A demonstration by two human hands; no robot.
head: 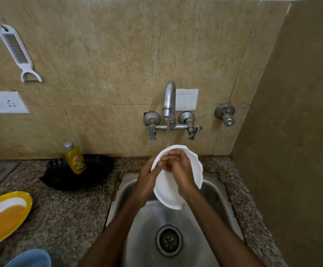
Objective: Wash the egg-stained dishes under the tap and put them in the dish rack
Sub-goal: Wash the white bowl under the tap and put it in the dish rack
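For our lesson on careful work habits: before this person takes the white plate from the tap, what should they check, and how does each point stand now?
1. Water from the tap reaches the white plate: ok.
2. Left hand grips the plate's rim: ok.
3. Right hand lies on the plate's face: ok.
4. Plate rinsed clean: cannot tell, hands cover it.
5. Room in the black rack: cannot tell, soap bottle hides part.
6. Yellow plate washed: not ok, egg remains.

White plate (196, 170), scalloped rim: tilted steeply over the sink (216, 199), upper rim under the running tap (169, 99). Yellow plate (6, 214), egg-smeared: flat at the worktop's (70, 218) left edge. Black dish rack (97, 170): at the rear edge.
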